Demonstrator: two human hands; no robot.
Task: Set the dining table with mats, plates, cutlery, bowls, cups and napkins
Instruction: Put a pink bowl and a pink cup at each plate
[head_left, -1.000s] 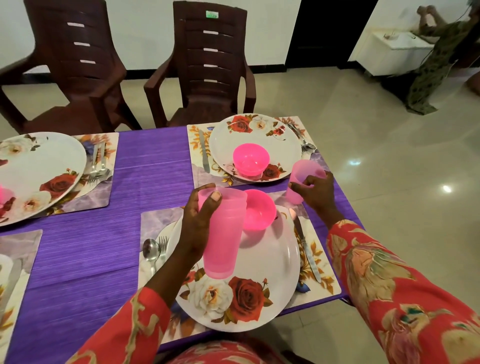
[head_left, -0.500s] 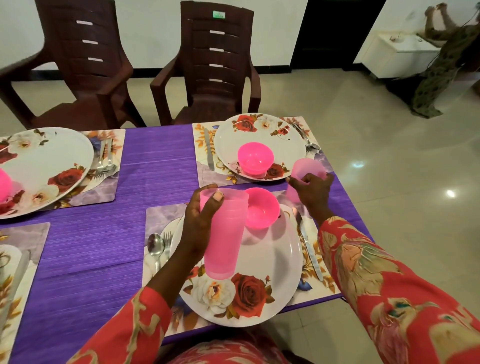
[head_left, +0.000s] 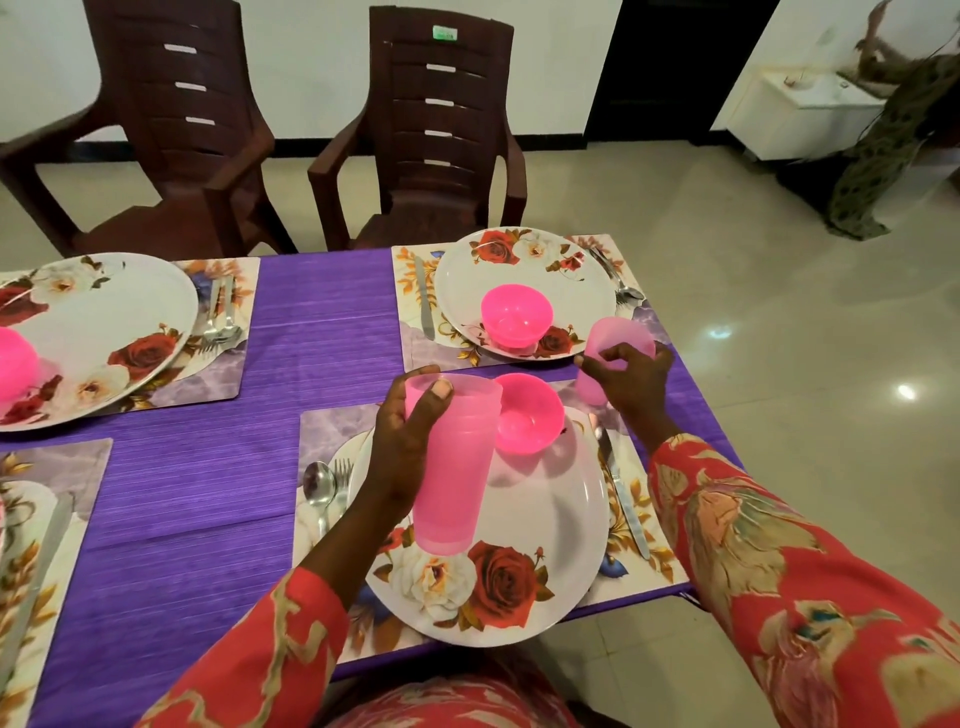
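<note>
Left hand (head_left: 402, 447): fingers and thumb curled round a stack of pink cups (head_left: 451, 467), held upright above the near plate (head_left: 545, 545).
Right hand (head_left: 631, 382): fingertips pinch the rim of a single pink cup (head_left: 615, 343), at the right table edge, between the two mats.
Near bowl (head_left: 527, 413): on the near plate, just beside the stack.
</note>
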